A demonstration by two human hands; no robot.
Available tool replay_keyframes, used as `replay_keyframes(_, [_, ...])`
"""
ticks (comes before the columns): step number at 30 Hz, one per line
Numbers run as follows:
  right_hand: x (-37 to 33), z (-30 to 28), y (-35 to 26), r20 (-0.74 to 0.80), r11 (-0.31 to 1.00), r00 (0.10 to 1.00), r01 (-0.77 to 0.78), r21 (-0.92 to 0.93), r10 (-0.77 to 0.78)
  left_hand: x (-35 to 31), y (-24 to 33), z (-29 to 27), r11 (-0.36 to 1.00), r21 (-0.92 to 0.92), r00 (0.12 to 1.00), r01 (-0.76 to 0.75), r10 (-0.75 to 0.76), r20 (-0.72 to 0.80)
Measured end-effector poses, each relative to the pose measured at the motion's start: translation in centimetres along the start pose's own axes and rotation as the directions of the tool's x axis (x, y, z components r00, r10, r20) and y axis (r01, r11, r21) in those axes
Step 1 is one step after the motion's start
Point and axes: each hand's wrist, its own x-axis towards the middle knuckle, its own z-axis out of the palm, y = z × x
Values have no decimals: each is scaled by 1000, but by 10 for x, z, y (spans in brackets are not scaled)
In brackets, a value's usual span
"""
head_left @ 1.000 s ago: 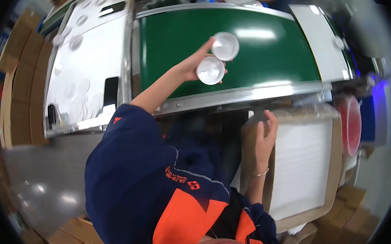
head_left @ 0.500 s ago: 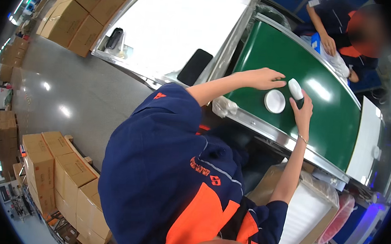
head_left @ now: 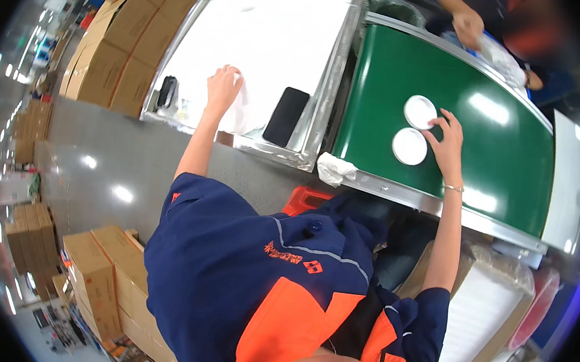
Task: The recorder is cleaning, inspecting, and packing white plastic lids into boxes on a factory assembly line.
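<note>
White round discs (head_left: 409, 148), two of them, lie close together on the green belt (head_left: 490, 151), right of the frame's centre. The right grip (head_left: 448, 146) is half-curled at the edge of the upper disc (head_left: 418, 110); whether it pinches it, I cannot tell. At upper left, the left grip (head_left: 222, 90) is over the white bench (head_left: 293, 40), its closure unclear.

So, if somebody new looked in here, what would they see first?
Probably the big green conveyor belt on the right, with two round, lid-like white pieces left of its middle and the right hand at the edge of the farther one. Next, maybe the black smartphone on the bright white tabletop to the left, where the left hand is too.
</note>
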Motion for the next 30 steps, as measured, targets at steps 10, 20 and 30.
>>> replay_keyframes(10, [-11, -2, 11, -133, 998, 990, -43, 49, 49, 95, -35, 18, 969, 219, 993, 115, -117, -5])
replay_keyframes(20, [-13, -7, 3, -75, 977, 978, -185, 102, 193, 5, 287, -26, 408, -885, 884, -223, 468, -7])
replay_keyframes(30, [-13, -8, 1, -99, 971, 976, -178, 160, 196, -27, 323, -11, 510, -487, 626, -709, 773, -102])
